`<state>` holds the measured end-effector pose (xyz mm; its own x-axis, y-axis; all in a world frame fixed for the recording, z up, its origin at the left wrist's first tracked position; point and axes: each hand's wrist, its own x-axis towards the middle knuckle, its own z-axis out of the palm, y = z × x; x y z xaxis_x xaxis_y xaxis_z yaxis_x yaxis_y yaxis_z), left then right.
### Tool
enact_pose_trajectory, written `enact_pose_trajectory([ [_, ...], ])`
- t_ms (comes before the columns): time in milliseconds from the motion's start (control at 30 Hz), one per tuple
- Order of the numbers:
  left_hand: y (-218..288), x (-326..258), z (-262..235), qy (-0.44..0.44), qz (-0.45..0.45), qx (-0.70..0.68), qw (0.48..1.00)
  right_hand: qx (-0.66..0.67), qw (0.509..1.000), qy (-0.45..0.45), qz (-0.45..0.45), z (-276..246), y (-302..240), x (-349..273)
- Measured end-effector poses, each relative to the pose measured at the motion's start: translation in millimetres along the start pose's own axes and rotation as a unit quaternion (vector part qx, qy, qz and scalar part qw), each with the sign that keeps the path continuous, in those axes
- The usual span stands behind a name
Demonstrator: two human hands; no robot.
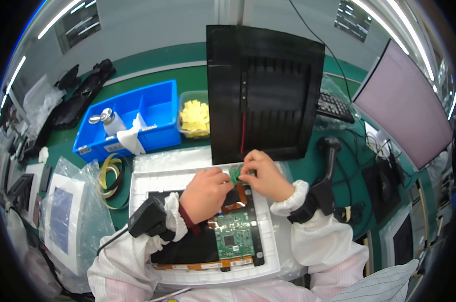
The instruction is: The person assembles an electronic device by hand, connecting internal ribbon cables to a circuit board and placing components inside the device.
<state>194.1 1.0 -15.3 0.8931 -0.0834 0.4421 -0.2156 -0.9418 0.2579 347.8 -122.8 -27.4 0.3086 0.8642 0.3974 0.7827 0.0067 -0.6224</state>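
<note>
My left hand point(206, 194) is curled over a small green circuit board point(234, 174) at the top of an open display unit, its fingertips partly hidden. My right hand point(266, 176) pinches with thumb and forefinger at the board's right side; what lies in the pinch is too small to make out. An orange flat ribbon cable point(242, 195) runs below the small board. Farther down, a larger green circuit board point(232, 237) lies on the black panel point(185, 249), inside a white frame point(269, 251). A red wire point(243, 132) hangs along the upright black cover point(268, 100) just beyond my right fingers.
A blue divided bin point(160, 108) holds a dispenser bottle point(112, 122) and white cloth. Beside it stands a clear tub point(194, 132) of yellow pieces. Tape rolls point(112, 183) and bagged panels lie left. To the right are a handheld scanner point(328, 156), keyboard point(334, 107), mouse point(385, 189) and monitor point(404, 100).
</note>
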Motion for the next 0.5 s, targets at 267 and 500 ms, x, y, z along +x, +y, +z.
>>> enact_pose_trajectory([
  [267, -2.5, -7.7, 14.8, 0.013, 0.005, 0.016, 1.0, -0.037, 0.999, -0.008, 0.007, 6.6, 1.8, 0.1],
  [500, -2.5, -7.6, 14.0, -0.027, -0.025, -0.012, 0.999, -0.04, 0.999, -0.019, 0.004, 6.6, 4.5, 0.0],
])
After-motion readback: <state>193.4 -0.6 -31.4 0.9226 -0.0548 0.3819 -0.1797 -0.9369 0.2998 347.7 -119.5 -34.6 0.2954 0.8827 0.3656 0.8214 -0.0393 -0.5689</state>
